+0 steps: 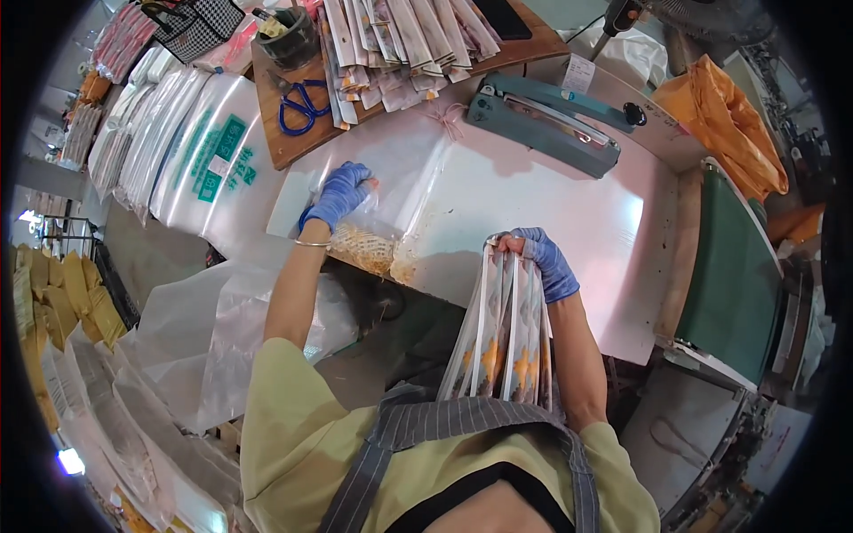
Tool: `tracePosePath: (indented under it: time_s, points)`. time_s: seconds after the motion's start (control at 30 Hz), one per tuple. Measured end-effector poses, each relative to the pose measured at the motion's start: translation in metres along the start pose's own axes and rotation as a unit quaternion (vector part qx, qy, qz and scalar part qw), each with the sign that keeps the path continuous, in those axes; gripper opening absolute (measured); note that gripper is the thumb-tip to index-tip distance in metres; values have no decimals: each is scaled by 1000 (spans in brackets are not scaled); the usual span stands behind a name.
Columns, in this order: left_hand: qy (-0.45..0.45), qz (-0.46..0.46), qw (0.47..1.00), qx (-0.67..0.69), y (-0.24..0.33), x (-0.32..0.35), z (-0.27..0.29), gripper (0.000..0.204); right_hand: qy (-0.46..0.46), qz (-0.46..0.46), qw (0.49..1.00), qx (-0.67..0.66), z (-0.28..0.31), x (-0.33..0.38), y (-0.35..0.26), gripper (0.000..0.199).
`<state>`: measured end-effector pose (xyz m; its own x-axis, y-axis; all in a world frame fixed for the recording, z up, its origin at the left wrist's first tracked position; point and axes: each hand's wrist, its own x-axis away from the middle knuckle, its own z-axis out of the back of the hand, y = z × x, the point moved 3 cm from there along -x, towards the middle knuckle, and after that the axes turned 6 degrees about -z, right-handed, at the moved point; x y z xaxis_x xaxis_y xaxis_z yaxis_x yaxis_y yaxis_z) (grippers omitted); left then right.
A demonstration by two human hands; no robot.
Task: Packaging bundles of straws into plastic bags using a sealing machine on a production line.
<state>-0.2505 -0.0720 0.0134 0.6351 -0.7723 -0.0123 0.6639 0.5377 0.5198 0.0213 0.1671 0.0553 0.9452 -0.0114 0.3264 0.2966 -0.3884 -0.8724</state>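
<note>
My right hand point(544, 259), in a blue fingerless glove, grips the top end of a bundle of folded printed sheets point(498, 342). These hang in long pale strips with orange patterns, over the table's front edge and in front of my apron. At the left end of the white table point(471, 222), my left hand point(340, 195), gloved alike, has its fingers curled on a clear plastic bag point(404, 182). Its fingertips are partly hidden. Brown, worn patches show on the table surface close to that hand.
A grey-green bar heat sealer point(542, 129) stands on the table's far side. Behind, a wooden board point(275, 147) carries blue-handled scissors point(298, 117), a dark pot point(291, 46) and piled folded strips point(391, 44). Stacked clear bags point(213, 160) lie left; a green panel point(730, 275) stands right.
</note>
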Motion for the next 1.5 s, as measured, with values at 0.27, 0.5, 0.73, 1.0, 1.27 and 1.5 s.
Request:
tracePosePath:
  time_s: [0.27, 0.5, 0.73, 1.0, 1.27, 1.5]
  points:
    - [136, -94, 971, 175, 36, 0, -13, 22, -20, -19, 998, -49, -5, -25, 19, 28]
    - [28, -13, 985, 168, 179, 25, -48, 25, -24, -10, 999, -24, -11, -40, 34, 23]
    - [255, 7, 904, 344, 119, 51, -8, 31, -28, 8, 999, -21, 11, -30, 43, 28]
    - [56, -31, 993, -99, 137, 62, -41, 57, 73, 5, 997, 31, 17, 30, 9, 27]
    - [-11, -318, 930, -184, 222, 100, -31, 58, 46, 58, 997, 22, -21, -24, 14, 63]
    - [-2, 14, 942, 335, 229, 113, -112, 44, 237, 94, 964, 75, -2, 75, 59, 70]
